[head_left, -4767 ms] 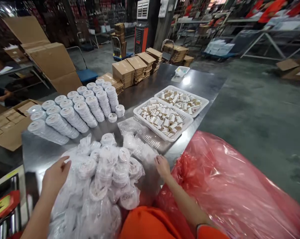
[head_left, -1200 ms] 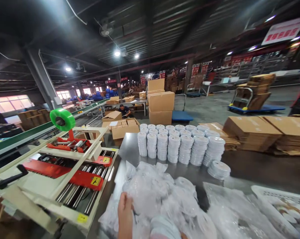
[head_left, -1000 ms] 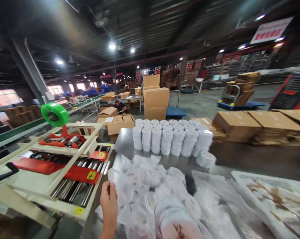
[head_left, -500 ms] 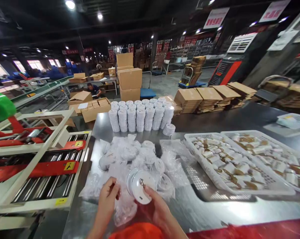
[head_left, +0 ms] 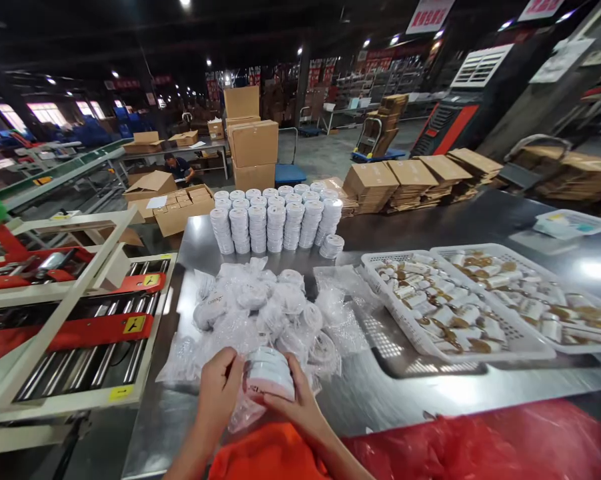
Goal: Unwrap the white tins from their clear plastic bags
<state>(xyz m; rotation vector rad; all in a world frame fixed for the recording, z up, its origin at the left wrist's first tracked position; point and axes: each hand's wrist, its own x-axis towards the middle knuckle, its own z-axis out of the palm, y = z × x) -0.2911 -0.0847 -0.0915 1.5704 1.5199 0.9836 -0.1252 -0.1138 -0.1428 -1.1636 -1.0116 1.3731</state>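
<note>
Left forearm: bare, rising from the lower edge of the view and slanting up and to the right.
Left hand [head_left: 219, 392]: back of the hand toward the camera, fingers curled to the right, closed in a grip on the left side of what it holds.
Right forearm: bare, coming in from the lower right and angled up and to the left; orange clothing shows just beneath it.
Right hand [head_left: 294, 404]: lower and slightly right of the left, thumb lying across the front, fingers wrapped underneath, grip closed.
Hands together: close, fingertips nearly meeting, low in the centre of the view.
</note>
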